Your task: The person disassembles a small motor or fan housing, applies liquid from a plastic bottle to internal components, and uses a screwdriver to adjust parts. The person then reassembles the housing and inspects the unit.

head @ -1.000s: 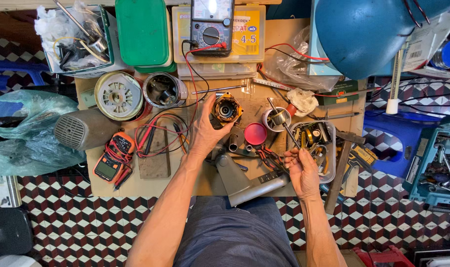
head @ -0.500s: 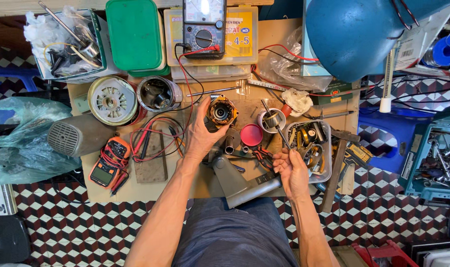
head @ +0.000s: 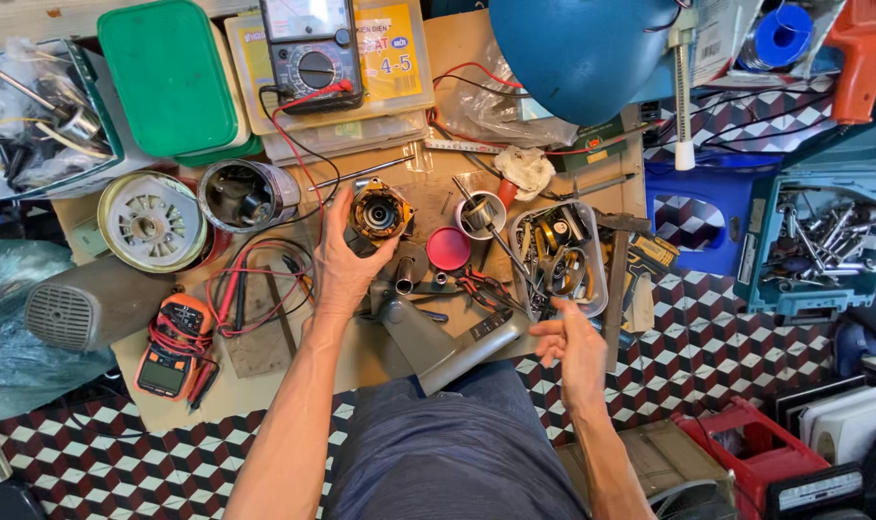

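Cluttered bench (head: 264, 385): left hand (head: 346, 265) grips motor stator (head: 375, 217); right hand (head: 573, 351) loose, empty; tray (head: 597, 289) holds bits.

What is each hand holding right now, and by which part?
The left hand grips the round motor stator by its outer side, thumb and fingers around the casing. The right hand holds nothing; its fingers are loosely curled.

On the counter (head: 399, 361), a motor core (head: 377, 214) is gripped by the left hand (head: 346, 255) near the middle. A motor housing (head: 245, 195) is found at its nine o'clock, with a round cover (head: 152, 220) further along. A multimeter (head: 310, 50) is set at twelve o'clock on a flat box (head: 385, 72). A small cap (head: 448, 248) lies at three o'clock, a parts tray (head: 557, 256) beyond it. The right hand (head: 573, 347) is held at five o'clock, just off the counter's edge. A clamp meter (head: 173, 345) lies at eight o'clock.
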